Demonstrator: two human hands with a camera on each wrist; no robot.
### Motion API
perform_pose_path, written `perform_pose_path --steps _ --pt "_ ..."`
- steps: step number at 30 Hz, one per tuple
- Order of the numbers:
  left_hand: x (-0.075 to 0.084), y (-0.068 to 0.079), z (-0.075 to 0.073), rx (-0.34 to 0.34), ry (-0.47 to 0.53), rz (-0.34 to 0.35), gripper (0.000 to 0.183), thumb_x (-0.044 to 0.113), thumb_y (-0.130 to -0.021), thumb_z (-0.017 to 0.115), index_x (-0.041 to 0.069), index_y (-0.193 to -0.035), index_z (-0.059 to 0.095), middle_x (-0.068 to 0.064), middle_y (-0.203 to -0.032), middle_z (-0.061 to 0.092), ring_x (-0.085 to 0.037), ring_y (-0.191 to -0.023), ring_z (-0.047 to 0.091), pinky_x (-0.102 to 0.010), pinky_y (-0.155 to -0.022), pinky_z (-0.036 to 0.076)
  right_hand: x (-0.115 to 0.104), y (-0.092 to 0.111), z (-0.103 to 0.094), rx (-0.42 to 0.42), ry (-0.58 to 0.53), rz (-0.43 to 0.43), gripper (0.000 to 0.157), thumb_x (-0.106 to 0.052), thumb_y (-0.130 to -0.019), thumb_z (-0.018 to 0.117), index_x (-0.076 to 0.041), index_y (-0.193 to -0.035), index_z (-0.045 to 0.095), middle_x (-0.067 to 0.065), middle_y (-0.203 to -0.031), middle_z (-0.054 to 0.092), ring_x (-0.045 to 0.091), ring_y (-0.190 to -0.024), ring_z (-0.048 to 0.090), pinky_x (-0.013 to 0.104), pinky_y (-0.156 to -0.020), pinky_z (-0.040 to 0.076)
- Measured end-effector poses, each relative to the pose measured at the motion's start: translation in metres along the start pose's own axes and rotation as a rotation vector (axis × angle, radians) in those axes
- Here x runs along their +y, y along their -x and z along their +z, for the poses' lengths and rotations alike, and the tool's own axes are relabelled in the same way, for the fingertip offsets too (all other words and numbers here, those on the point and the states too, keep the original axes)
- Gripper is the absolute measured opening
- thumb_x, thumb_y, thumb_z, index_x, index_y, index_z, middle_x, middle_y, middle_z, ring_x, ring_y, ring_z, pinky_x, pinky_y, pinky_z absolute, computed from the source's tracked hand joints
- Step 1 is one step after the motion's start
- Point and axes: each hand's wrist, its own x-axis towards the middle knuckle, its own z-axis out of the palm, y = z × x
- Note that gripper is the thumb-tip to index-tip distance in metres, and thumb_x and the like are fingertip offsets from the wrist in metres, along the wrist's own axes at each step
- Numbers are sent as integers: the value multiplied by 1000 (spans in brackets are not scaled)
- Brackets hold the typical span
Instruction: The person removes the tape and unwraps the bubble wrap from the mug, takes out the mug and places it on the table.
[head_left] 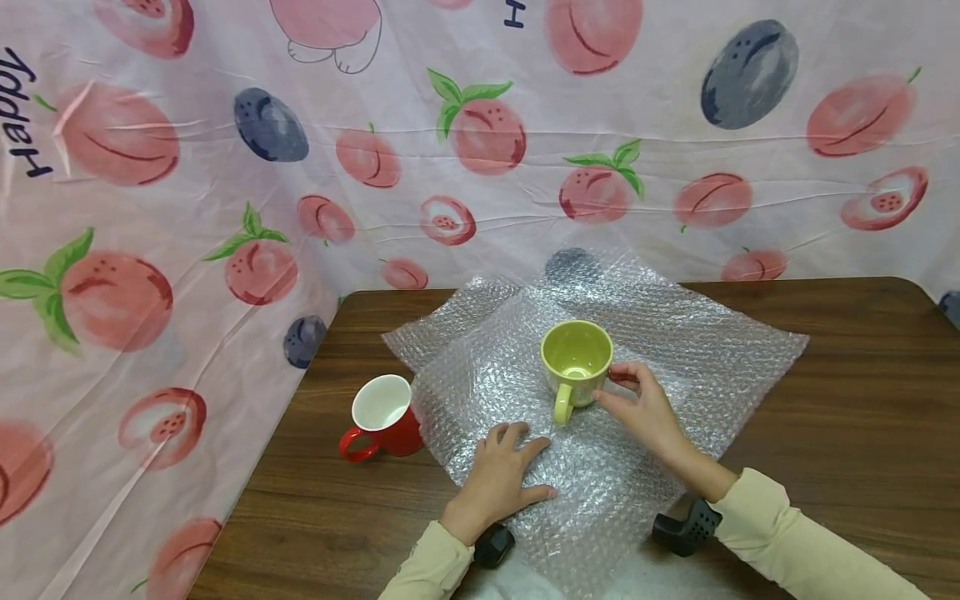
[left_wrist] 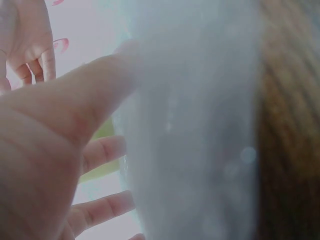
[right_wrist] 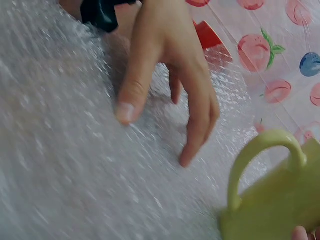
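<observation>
A yellow-green mug (head_left: 576, 350) stands upright on a sheet of bubble wrap (head_left: 487, 375), its handle (head_left: 562, 405) turned toward the person. My right hand (head_left: 645, 408) holds the mug's right side between thumb and fingers. Left of it, my left hand (head_left: 498, 475) rests on the wrap with fingers spread. In the right wrist view, the left hand (right_wrist: 170, 65) reaches down to the wrap, and the mug's handle (right_wrist: 260, 145) shows at lower right. Blurred wrap (left_wrist: 195, 125) fills much of the left wrist view beside the left thumb (left_wrist: 95, 90).
A red mug (head_left: 397, 433) with a white inside stands at the wrap's left edge. Beneath everything is a dark wooden table (head_left: 862, 400). A fruit-printed cloth (head_left: 510, 217) hangs behind and to the left. Black wrist devices (head_left: 686, 527) sit at both wrists.
</observation>
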Motion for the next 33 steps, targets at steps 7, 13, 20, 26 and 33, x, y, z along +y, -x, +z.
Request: perform_pose_path --steps 7,13,20,26,33 --pt "0 -1 -2 -10 21 -11 63 58 -70 61 23 -122 53 -9 -121 43 -32 -109 41 -46 -79 40 3 11 16 -122 -40 28 43 -12 -85 58 6 -118 40 23 -118 46 34 -110 45 35 -85 43" --pt "0 -1 -2 -22 36 -11 62 58 -70 61 23 -121 53 -9 -121 43 -33 -109 41 -45 -80 39 5 14 25 -200 -116 33 46 -12 -85 57 8 -123 40 24 -120 48 33 -111 47 32 -88 42" --pt "1 -1 -1 -35 48 -18 62 58 -70 61 24 -122 53 -8 -122 43 -32 -110 40 -45 -79 39 8 11 30 -257 -127 14 43 -10 -88 53 12 -122 41 26 -116 50 34 -106 50 29 -83 45" --pt "0 -1 0 -11 51 -5 62 57 -69 62 23 -120 55 -9 -120 44 -32 -108 41 -45 -77 39 7 9 37 -314 -177 65 40 -18 -91 49 11 -119 46 23 -124 46 33 -113 44 35 -87 43" --pt "-1 -1 1 -4 45 -4 62 57 -69 63 23 -120 55 -9 -120 44 -33 -108 41 -45 -77 40 6 7 41 -272 -214 139 37 -20 -94 41 12 -113 49 21 -118 50 29 -112 45 37 -90 40"
